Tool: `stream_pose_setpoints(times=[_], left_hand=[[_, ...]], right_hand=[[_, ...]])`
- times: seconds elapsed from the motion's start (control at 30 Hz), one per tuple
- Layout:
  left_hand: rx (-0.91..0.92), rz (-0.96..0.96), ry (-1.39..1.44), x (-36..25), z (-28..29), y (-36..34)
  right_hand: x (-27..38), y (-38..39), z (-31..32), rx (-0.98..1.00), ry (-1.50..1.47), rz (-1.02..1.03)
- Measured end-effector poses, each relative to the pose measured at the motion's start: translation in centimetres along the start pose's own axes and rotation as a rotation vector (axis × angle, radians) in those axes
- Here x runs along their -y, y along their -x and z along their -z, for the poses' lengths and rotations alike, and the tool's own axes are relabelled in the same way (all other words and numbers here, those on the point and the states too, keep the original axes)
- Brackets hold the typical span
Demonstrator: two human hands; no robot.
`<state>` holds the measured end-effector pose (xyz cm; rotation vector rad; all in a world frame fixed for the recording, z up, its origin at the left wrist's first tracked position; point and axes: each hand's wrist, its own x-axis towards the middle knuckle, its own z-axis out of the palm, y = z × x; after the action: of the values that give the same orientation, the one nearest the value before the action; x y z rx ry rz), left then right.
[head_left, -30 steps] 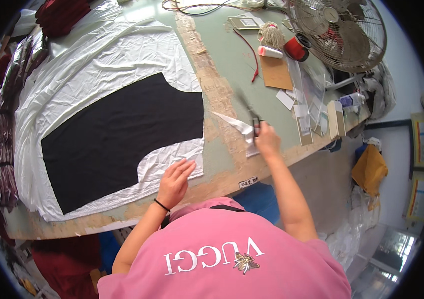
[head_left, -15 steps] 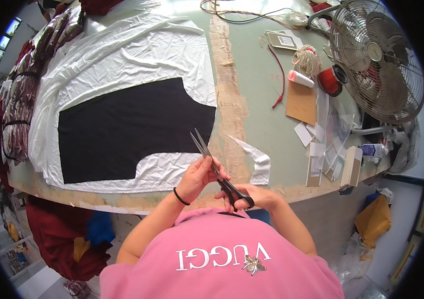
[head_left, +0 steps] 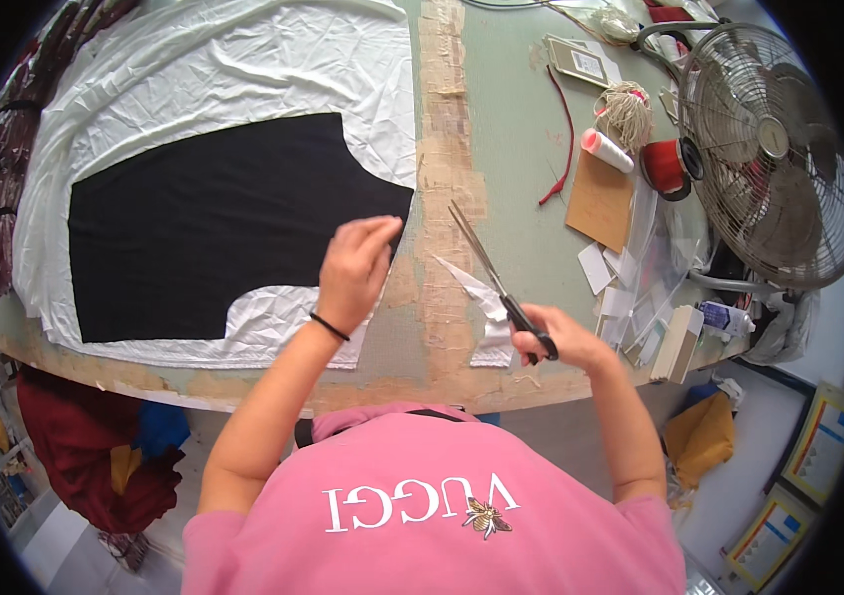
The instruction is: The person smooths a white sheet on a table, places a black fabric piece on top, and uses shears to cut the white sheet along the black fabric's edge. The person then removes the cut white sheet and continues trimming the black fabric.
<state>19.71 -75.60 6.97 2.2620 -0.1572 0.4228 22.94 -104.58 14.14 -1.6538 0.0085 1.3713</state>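
Relative to the earlier frame, the left grip [head_left: 355, 266] has left the scissors [head_left: 507, 299] for the right edge of the black fabric [head_left: 204, 223]; whether it pinches cannot be determined. The right grip [head_left: 559, 339] alone grasps the scissors, partly covering the white scrap [head_left: 492, 343]. A fan [head_left: 772, 139] occupies the bench's [head_left: 506, 139] right side.

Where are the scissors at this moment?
In the head view, the scissors are right of centre, held in the right hand, nearest the white fabric scrap.
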Motion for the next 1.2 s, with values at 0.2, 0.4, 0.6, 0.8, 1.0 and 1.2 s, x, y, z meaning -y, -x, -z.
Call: stream_pose_setpoints(times=[0.2,0.4,0.6,0.8,1.0,1.2], left_hand=[[0.028,-0.137,-0.31,3.4,-1.5,-2.3],[0.054,-0.13,-0.32,5.2,-3.0,-1.8],[0.088,-0.088,-0.319,5.2,-2.9,-1.8],[0.095,-0.081,-0.331,5.2,-2.8,-1.9],[0.089,-0.077,-0.335,5.3,-2.9,-1.9],[0.086,-0.074,-0.329,5.3,-2.8,-1.9]], right_hand=[[2.2,-2.7,3.5,0.135,0.147,-0.156],[2.8,-6.0,5.5,0.201,0.123,-0.172],[5.8,-8.0,7.2,0.24,0.243,-0.217],[7.5,-9.1,8.9,0.266,0.269,-0.259],[8.3,-10.0,9.2,0.286,0.34,-0.263],[8.7,-10.6,10.1,0.318,0.365,-0.277]])
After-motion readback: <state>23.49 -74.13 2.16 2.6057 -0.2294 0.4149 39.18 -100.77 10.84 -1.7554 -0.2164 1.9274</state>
